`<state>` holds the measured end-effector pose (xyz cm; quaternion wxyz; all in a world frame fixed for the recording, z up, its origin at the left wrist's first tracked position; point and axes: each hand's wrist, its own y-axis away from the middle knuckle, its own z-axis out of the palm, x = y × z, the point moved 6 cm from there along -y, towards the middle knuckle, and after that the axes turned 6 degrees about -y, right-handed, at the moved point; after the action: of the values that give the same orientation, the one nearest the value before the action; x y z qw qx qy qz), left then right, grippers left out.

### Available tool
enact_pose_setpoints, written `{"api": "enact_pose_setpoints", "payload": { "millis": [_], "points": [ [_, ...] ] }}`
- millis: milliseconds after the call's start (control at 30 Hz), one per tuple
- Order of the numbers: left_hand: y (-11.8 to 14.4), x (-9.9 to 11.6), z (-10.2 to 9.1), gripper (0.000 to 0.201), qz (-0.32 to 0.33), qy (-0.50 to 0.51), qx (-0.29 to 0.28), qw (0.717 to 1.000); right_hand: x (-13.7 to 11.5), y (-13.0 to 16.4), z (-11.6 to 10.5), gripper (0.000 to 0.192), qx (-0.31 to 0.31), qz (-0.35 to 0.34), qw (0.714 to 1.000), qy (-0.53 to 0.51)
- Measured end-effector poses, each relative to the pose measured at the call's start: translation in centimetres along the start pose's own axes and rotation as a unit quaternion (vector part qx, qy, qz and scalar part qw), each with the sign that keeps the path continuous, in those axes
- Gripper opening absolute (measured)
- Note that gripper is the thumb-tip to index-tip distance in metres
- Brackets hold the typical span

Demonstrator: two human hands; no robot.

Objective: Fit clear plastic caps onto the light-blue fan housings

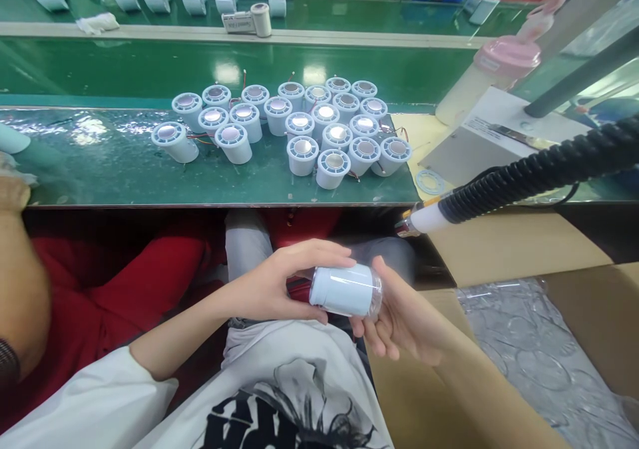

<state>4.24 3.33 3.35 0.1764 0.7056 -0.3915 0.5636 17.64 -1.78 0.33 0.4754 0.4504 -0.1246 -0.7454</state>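
Above my lap I hold a white cylindrical housing (342, 291) lying on its side. A clear plastic cover (376, 292) shows around its right end. My left hand (284, 279) curves around the left end, fingers above and thumb below. My right hand (399, 312) grips the clear end, its thumb on the far side and its fingers underneath. Whether the cover reaches along the whole housing is hard to tell. On the bench ahead, a group of similar white housings (333, 168) stands upright, with round silver centres and thin red and black wires.
A black ribbed hose with a white nozzle (429, 217) juts in from the right. Below it, an open cardboard box (524, 243) holds clear plastic parts (539, 369). A pink-topped bottle (506, 56) stands behind. At left is a co-worker's arm (22, 283).
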Motion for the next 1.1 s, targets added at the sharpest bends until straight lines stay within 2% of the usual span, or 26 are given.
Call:
{"api": "enact_pose_setpoints", "payload": {
  "millis": [100,133,200,233,300,333,367,400,433,467,533,567,633,800,967,1033,1067,1100],
  "points": [
    [0.1,0.0,0.1,0.063,-0.053,0.029,0.008,0.998,0.3,-0.2,-0.3,0.079,-0.012,-0.016,0.999,0.029],
    [0.1,-0.1,0.1,0.062,-0.077,0.044,0.013,0.996,0.2,-0.2,-0.7,0.077,-0.002,-0.054,0.998,0.043],
    [0.3,-0.3,0.2,0.062,-0.128,0.084,0.023,0.988,-0.7,0.1,-1.7,0.066,0.047,-0.187,0.976,0.106],
    [0.4,-0.4,0.2,0.062,-0.148,0.105,0.026,0.983,-1.4,0.7,-2.0,0.063,0.078,-0.267,0.946,0.165],
    [0.5,-0.6,0.4,0.061,-0.178,0.143,0.024,0.973,-2.5,2.1,-1.7,0.066,0.111,-0.411,0.846,0.321],
    [0.6,-0.8,0.5,0.061,-0.189,0.158,0.021,0.969,-2.7,2.8,-1.2,0.063,0.112,-0.456,0.790,0.395],
    [0.7,-0.9,0.6,0.062,-0.197,0.170,0.015,0.965,-2.7,3.2,-0.8,0.058,0.106,-0.482,0.746,0.447],
    [0.8,-1.0,0.6,0.064,-0.202,0.175,0.008,0.964,-2.7,3.5,-0.5,0.055,0.100,-0.494,0.724,0.471],
    [0.8,-1.0,0.6,0.068,-0.200,0.172,0.002,0.965,-2.8,3.6,-0.5,0.053,0.098,-0.493,0.728,0.466],
    [0.7,-0.9,0.5,0.073,-0.189,0.163,-0.003,0.968,-2.9,3.5,-0.7,0.052,0.099,-0.477,0.759,0.433],
    [0.6,-0.5,0.3,0.081,-0.149,0.136,-0.011,0.979,-2.6,2.9,-1.4,0.052,0.095,-0.415,0.849,0.313],
    [0.5,-0.3,0.2,0.082,-0.127,0.126,-0.016,0.984,-2.4,2.6,-1.6,0.051,0.087,-0.382,0.886,0.249],
    [0.5,-0.1,0.2,0.077,-0.106,0.126,-0.028,0.986,-2.0,2.2,-1.7,0.047,0.077,-0.334,0.925,0.165],
    [0.8,-1.1,1.0,0.074,-0.167,0.185,-0.041,0.968,-1.9,2.0,-1.9,0.042,0.091,-0.294,0.938,0.157],
    [1.3,-2.8,2.6,0.076,-0.236,0.272,-0.046,0.932,-0.4,0.8,-2.4,0.048,0.122,-0.256,0.950,0.131],
    [1.5,-3.8,2.4,0.068,-0.278,0.267,-0.034,0.922,0.3,0.4,-2.5,0.054,0.107,-0.249,0.954,0.124],
    [1.4,-4.4,1.9,0.062,-0.294,0.245,-0.026,0.923,0.4,0.4,-2.8,0.053,0.108,-0.250,0.949,0.157],
    [0.8,-5.0,1.1,0.058,-0.295,0.206,-0.015,0.933,0.3,0.8,-3.7,0.049,0.135,-0.250,0.935,0.214]
  ]
}}
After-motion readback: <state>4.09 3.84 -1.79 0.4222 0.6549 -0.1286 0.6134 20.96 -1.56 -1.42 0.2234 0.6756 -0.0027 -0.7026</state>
